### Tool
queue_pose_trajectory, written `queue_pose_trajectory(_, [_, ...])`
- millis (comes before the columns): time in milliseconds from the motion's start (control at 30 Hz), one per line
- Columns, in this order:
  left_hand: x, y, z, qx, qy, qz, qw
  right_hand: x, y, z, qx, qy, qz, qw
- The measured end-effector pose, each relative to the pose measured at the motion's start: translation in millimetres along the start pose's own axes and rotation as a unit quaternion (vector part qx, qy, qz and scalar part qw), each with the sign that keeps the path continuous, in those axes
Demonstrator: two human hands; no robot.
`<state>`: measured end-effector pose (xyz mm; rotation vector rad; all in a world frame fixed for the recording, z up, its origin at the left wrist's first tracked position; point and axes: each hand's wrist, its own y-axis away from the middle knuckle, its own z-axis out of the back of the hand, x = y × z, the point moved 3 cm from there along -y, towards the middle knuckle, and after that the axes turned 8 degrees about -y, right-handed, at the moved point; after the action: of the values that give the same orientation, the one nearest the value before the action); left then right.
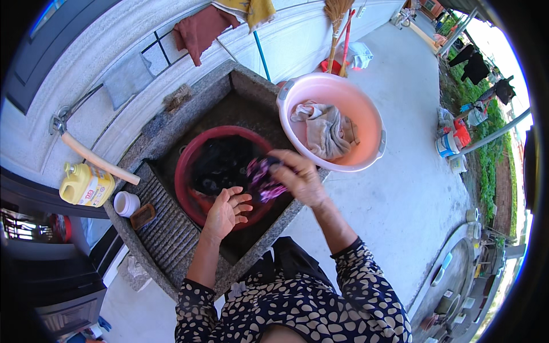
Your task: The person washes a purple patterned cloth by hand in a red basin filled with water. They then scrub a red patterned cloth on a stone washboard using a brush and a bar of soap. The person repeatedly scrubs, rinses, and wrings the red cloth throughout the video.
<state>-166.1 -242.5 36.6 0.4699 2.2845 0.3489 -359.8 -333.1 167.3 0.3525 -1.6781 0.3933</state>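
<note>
My right hand (297, 178) is closed on a bunched purple-and-black patterned cloth (265, 180), held over the right side of a red basin (182, 186). Dark wet fabric (223, 163) fills much of that basin; how many pieces it is, I cannot tell. Close by, my left hand (226, 212) hovers above the basin's near rim with its fingers apart and nothing in them. The basin stands inside a stone sink (257, 88). A pale pink tub (366, 108) rests at the sink's right corner, with a greyish cloth (326, 131) lying in it.
Left of the basin is a ribbed stone washboard (171, 211), with a brown soap dish (143, 215) and a white cup (126, 203) on its edge. A yellow jug (86, 184) stands beside a tap hose (100, 160). A broom (336, 28) leans on the wall behind.
</note>
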Motion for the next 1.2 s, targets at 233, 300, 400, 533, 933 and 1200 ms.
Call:
queue_pose_trajectory(233, [45,4,56,-0.205,-0.185,0.107,0.955,51,-34,127,-0.187,0.186,0.131,0.956])
queue_pose_trajectory(300, [56,-3,62,-0.224,-0.227,0.106,0.942,40,-44,152,-0.197,0.229,0.076,0.950])
queue_pose_trajectory(400, [72,-10,75,-0.242,-0.257,0.095,0.931,18,-51,169,-0.241,0.368,0.051,0.896])
queue_pose_trajectory(533, [76,-3,89,-0.312,-0.295,0.065,0.901,10,-43,108,-0.199,0.476,0.194,0.834])
queue_pose_trajectory(933, [86,-34,114,-0.243,-0.765,0.135,0.581,-229,-96,-67,0.220,0.476,0.024,0.851])
queue_pose_trajectory(1200, [111,-49,129,-0.225,-0.786,0.140,0.559,-317,-99,-90,0.273,0.562,-0.056,0.778])
